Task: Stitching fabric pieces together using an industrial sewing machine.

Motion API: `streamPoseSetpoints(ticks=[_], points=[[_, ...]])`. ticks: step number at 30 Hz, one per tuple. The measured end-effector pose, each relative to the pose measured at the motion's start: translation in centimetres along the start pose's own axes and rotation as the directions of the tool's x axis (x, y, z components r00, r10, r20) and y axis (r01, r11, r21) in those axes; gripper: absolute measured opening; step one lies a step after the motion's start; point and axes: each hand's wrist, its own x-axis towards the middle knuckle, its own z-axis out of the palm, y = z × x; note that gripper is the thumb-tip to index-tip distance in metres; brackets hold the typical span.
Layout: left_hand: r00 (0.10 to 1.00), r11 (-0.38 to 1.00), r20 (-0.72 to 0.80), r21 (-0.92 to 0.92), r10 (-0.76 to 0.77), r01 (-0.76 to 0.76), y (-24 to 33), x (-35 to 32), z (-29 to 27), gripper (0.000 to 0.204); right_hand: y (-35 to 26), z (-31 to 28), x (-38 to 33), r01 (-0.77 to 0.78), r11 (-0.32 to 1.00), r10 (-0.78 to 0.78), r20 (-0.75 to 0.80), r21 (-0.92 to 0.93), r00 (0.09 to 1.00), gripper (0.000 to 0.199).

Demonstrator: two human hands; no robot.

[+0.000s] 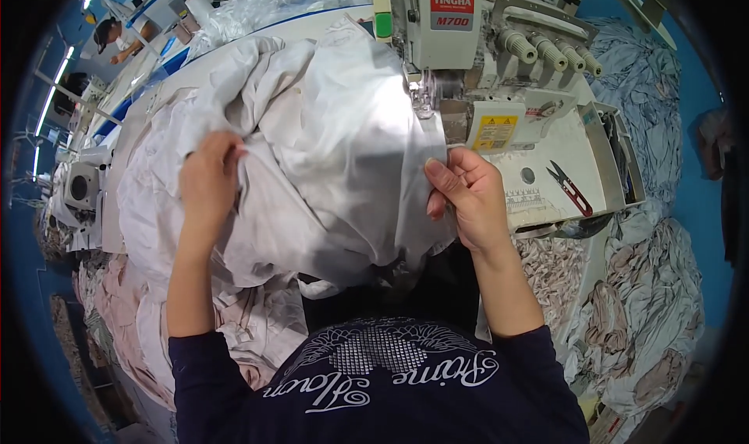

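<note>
A large piece of white fabric (335,155) is spread in loose folds over the machine table and hangs down at its front edge. Its right edge runs up under the presser foot of a white overlock sewing machine (445,50). My right hand (466,193) pinches that edge between thumb and fingers, a little below the foot. Over the folds at the left, my left hand (212,175) is closed with fingertips together on the fabric. What exactly lies between those fingertips is partly hidden by the hand.
Red-handled thread snips (571,188) lie on the machine's right side plate, beside an open metal tray (611,147). Heaps of grey fabric (647,303) stand at the right, pinkish fabric (117,303) at lower left. Clear plastic bags (269,11) lie behind. Another person (121,40) works at far left.
</note>
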Motion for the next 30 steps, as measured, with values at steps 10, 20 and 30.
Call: streamPoseSetpoints(ticks=[10,20,30], points=[[0.848,0.997,-0.525,0.020,0.078,-0.079,-2.9,8.4,-1.3,0.011,0.0,-0.1,0.0,0.033,0.999,-0.033,0.020,0.007,0.999,0.017],[0.819,0.968,-0.527,-0.218,-0.225,0.126,-3.9,17.1,-3.5,0.026,-0.4,0.2,0.0,-0.007,1.000,0.006,-0.039,-0.010,0.999,0.018],[0.905,0.796,-0.312,-0.603,-0.288,0.045,-7.9,17.9,-6.7,0.031,-0.5,0.5,-0.1,0.008,1.000,-0.008,0.022,-0.021,1.000,0.016]])
